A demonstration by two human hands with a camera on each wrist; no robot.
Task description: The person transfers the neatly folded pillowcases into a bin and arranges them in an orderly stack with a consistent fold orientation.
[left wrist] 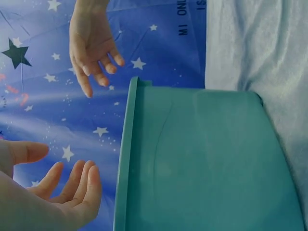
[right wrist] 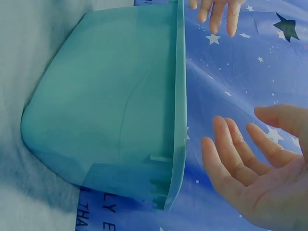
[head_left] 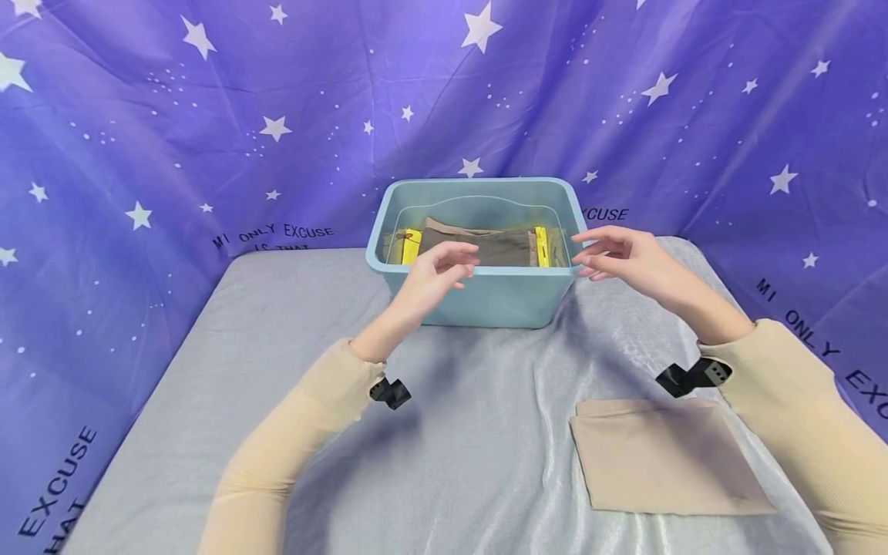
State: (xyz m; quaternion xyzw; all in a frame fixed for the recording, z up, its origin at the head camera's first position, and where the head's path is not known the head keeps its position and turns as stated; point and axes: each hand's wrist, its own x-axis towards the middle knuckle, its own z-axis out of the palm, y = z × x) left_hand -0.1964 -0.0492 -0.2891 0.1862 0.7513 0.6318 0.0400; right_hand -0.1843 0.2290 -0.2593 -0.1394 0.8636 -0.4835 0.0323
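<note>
A blue-green plastic storage bin stands at the back of the table. Inside it lie a folded dark cloth and bright yellow pieces at both sides. My left hand hovers over the bin's front rim with loosely bent fingers and holds nothing. By the right front corner of the rim is my right hand, its fingers also relaxed and holding nothing. Both wrist views show the left hand and the right hand above the rim, apart from the bin.
A folded beige cloth lies flat at the right front of the table, below the right forearm. Grey fabric with wrinkles covers the table. Behind and beside it hangs a purple-blue curtain with white stars.
</note>
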